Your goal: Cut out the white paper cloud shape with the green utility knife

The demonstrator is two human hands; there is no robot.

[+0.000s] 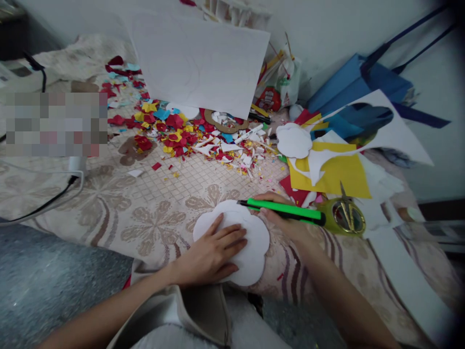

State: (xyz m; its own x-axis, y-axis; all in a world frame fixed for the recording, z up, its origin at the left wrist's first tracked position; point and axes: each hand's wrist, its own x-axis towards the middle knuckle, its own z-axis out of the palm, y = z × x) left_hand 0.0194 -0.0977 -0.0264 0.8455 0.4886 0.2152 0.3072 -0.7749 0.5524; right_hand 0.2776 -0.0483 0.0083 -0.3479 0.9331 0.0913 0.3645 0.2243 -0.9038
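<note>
A white scalloped, flower-shaped piece (254, 252) that looks like paper or card lies on the patterned tablecloth close to my body. My left hand (218, 249) rests flat on it, fingers spread. In my right hand (274, 213) is a green and black utility knife (286, 209), gripped from beneath with the fingers partly hidden behind it. The knife's tip points left, over the far edge of the white piece. To the right of the knife lies a pair of scissors (349, 217) with gold-coloured handles, by a yellow-green roll.
Red, yellow, blue and white paper scraps (174, 131) are heaped beyond the hands. A large white sheet (199, 63) stands behind them. Yellow paper (334, 169), a cut-out white sheet (395, 126) and a blue bag (348, 82) are at right. A cable (47, 206) crosses the left side.
</note>
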